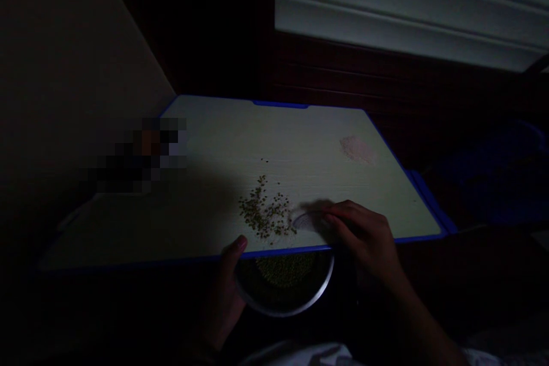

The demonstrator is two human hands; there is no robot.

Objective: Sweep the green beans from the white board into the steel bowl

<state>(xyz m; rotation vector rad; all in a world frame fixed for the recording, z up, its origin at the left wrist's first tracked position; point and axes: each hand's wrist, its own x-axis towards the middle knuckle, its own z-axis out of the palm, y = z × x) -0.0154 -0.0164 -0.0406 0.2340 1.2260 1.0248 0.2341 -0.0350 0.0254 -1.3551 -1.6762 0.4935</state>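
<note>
My right hand is closed on what looks like a spoon, its pale tip close to the tabletop beside a scatter of green beans. The beans look like mung beans and lie loosely near the table's front edge. Just below that edge is a metal bowl with many more beans inside. My left hand grips the bowl's left side, its thumb raised at the table's blue rim. Its other fingers are lost in shadow.
The pale folding table has a blue border. A small pinkish-white heap lies at its right. A blurred-out patch covers the left edge. A dark blue object stands to the right; a wall rises at left. The room is dim.
</note>
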